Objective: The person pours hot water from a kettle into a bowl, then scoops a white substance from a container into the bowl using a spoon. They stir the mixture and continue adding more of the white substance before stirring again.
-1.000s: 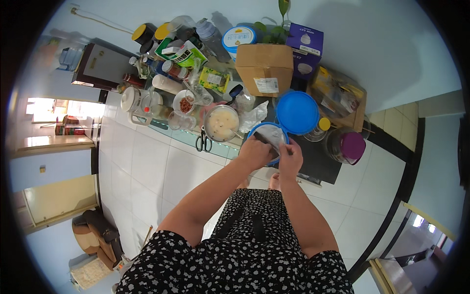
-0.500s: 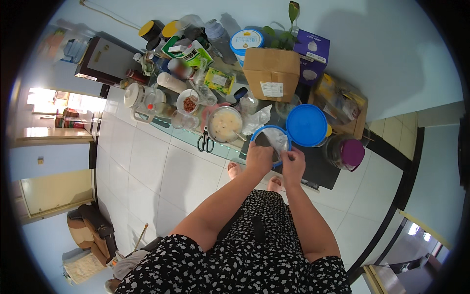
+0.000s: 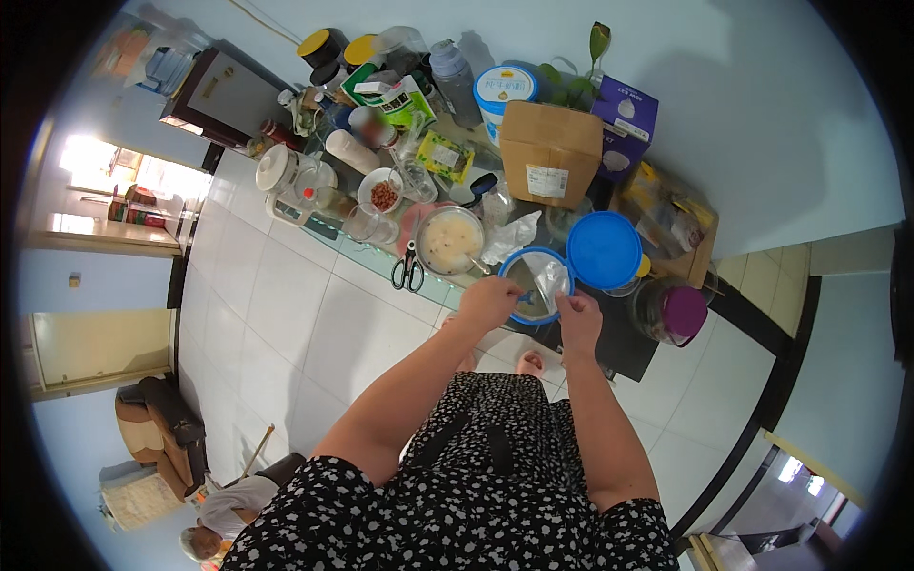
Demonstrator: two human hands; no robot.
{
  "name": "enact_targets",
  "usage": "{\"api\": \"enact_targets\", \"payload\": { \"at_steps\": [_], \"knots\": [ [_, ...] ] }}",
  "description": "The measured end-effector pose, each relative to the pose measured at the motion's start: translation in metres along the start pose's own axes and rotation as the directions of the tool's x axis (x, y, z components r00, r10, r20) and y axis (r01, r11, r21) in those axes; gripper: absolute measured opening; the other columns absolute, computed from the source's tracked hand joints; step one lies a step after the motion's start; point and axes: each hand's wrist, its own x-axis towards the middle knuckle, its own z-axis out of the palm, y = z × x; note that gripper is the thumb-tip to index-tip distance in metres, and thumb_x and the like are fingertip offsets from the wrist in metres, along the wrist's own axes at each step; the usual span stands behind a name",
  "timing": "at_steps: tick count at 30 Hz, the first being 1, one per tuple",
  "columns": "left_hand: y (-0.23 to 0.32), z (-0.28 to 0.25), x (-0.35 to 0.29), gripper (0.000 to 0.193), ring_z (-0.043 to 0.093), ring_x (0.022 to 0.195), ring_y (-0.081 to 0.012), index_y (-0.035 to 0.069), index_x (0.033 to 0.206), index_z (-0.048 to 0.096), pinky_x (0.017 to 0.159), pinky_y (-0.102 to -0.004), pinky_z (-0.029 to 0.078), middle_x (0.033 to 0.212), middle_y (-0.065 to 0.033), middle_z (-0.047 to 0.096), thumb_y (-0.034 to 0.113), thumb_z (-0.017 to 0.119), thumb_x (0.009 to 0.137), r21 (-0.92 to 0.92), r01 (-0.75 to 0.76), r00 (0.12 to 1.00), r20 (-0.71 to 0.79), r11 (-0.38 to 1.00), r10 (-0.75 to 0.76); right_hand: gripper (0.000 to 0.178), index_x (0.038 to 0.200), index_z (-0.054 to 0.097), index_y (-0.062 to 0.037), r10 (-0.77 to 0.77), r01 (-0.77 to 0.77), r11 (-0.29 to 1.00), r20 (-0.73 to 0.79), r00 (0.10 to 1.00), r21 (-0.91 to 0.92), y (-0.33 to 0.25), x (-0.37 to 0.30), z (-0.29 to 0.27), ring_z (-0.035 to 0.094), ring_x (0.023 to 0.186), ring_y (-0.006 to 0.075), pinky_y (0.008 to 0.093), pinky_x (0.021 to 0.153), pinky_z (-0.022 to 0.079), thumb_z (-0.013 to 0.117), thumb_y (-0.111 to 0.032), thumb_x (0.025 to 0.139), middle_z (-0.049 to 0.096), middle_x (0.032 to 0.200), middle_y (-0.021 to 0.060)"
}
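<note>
Plastic bag (image 3: 550,282) between both hands

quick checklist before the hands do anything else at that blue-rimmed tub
1. Left hand steady at the tub's near rim: ok, it rests there.
2. Right hand gripping the clear plastic bag: ok, fingers pinch it over the tub.
3. Blue lid out of the way: ok, it lies beside the tub on the right.
4. Bowl of batter safe from the left elbow: ok, it stands apart on the left.
5. Scissors secure: not ok, they lie at the table's edge.
6. What is in the tub: cannot tell.
</note>
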Motion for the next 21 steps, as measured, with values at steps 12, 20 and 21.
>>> {"api": "enact_targets", "payload": {
  "at_steps": [12,20,21],
  "knots": [
    [0.004,-0.017,-0.017,0.028,0.066,0.072,-0.0132,-0.002,0.102,0.066,0.067,-0.0258,0.051,0.081,-0.0097,0.069,0.017,0.059,0.084,-0.455,0.146,0.988,0.020,0.878,-0.153,0.035,0.059,0.056,0.0062,0.044,-0.053,0.994,0.093,0.995,0.096,-0.019,-0.006,0.004,0.047,0.048,0.0142,0.0317,0.050,0.038,0.071,-0.020,0.077,0.049,0.055,0.0051],
    [0.002,-0.027,-0.024,0.026,0.067,0.076,-0.0142,-0.003,0.105,0.064,0.069,-0.0254,0.051,0.085,-0.0107,0.069,0.012,0.057,0.085,-0.482,0.085,0.994,-0.016,0.872,-0.106,0.033,0.064,0.059,0.0062,0.011,-0.008,0.999,0.080,0.997,-0.047,0.000,0.003,0.003,0.055,0.061,0.0147,0.0304,0.051,0.043,0.073,-0.021,0.077,0.054,0.076,0.0088],
    [-0.002,-0.029,-0.025,0.026,0.067,0.077,-0.0141,-0.004,0.106,0.064,0.070,-0.0255,0.051,0.087,-0.0105,0.069,0.011,0.056,0.086,-0.509,0.094,0.994,0.007,0.855,-0.105,0.034,0.065,0.059,0.0062,0.003,0.001,0.998,0.078,0.997,-0.056,0.001,0.004,0.003,0.056,0.064,0.0148,0.0298,0.051,0.044,0.073,-0.022,0.077,0.055,0.079,0.0091]
  ]
}}
